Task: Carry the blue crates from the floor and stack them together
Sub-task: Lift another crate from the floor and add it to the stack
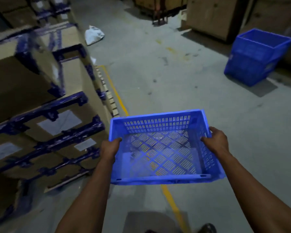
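Counts from the warehouse aisle

We counted two hands, the left hand [110, 149] and the right hand [217, 142], both gripping one blue crate [159, 148]. We saw one stack of blue crates [255, 56] on the floor; it looked like two nested, though we could not be sure. There was one white bag [94, 34], one yellow floor line [115, 93], one dark shoe [207, 228], and several cardboard boxes [23, 78], too blurred to number.

No legible text anywhere. Pale labels [59, 121] on stacked cardboard cartons [32, 91] left of yellow floor line [115, 94]: too blurred to read. Faint whitish marks on stacked blue crates [256, 56] far right of line: unreadable.
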